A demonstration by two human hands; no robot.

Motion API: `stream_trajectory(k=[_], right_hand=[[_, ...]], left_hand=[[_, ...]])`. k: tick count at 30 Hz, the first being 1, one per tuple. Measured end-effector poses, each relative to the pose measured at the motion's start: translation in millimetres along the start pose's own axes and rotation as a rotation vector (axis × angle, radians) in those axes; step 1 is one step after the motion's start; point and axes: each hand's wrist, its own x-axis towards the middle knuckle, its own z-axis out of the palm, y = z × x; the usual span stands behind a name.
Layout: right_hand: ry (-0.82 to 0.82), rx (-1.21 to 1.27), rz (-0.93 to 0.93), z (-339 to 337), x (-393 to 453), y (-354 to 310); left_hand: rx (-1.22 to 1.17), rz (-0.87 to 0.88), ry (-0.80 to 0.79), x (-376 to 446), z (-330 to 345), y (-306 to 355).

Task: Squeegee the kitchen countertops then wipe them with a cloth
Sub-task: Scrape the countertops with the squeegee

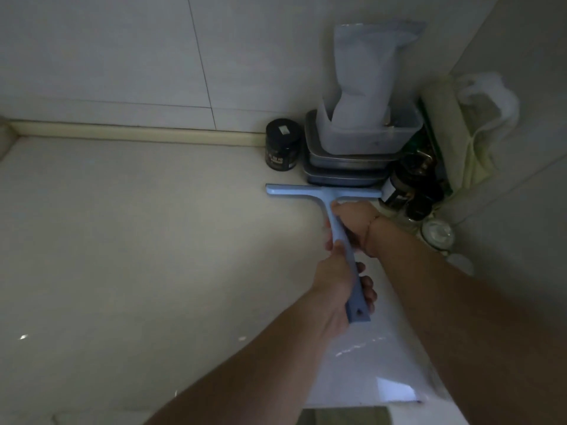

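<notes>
A light blue squeegee [337, 228] lies with its blade across the pale countertop [138, 240], the blade just in front of the stacked trays. Both hands grip its handle. My right hand [356, 222] holds the upper part, close under the blade. My left hand [340, 283] wraps the lower part near the handle's end. No cloth for wiping is plainly in view on the counter.
Against the tiled wall stand a black jar [283, 144], stacked grey trays [346, 167] with a clear tub and a white pouch [368, 78]. Dark bottles and jars [411, 185] and a pale towel [454, 133] crowd the right corner. The counter's front edge [368, 404] is near.
</notes>
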Motion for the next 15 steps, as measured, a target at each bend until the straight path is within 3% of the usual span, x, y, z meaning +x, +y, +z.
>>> stream_trajectory(k=[15], right_hand=[[0.098,-0.072,-0.025,-1,-24,48]], left_hand=[[-0.024,-0.033,-0.018,-15,-14,-48]])
